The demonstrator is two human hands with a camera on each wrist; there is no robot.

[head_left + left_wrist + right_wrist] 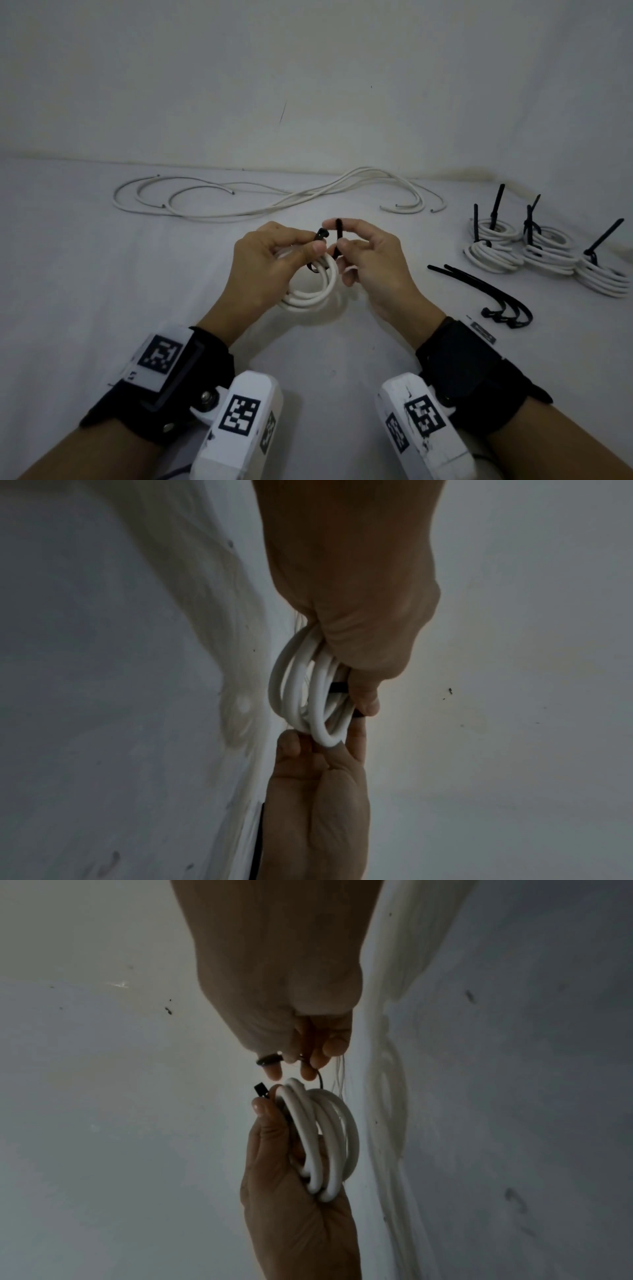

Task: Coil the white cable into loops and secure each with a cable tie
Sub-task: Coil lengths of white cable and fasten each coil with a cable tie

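Head view — coil [310, 284] gripped, left hand [274, 263]

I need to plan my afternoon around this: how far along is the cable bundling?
Done: five tied coils sit stacked at the right. In hand: the left hand holds a white coil while the right hand pinches a black cable tie wrapped round it, not yet threaded. Left: loose cables at the back and spare ties beside the right hand.

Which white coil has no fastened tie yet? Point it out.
The coil held in the left hand: its black tie is open, its tail pinched by the right hand. The finished coils lie at right, ties cinched, tails sticking up.
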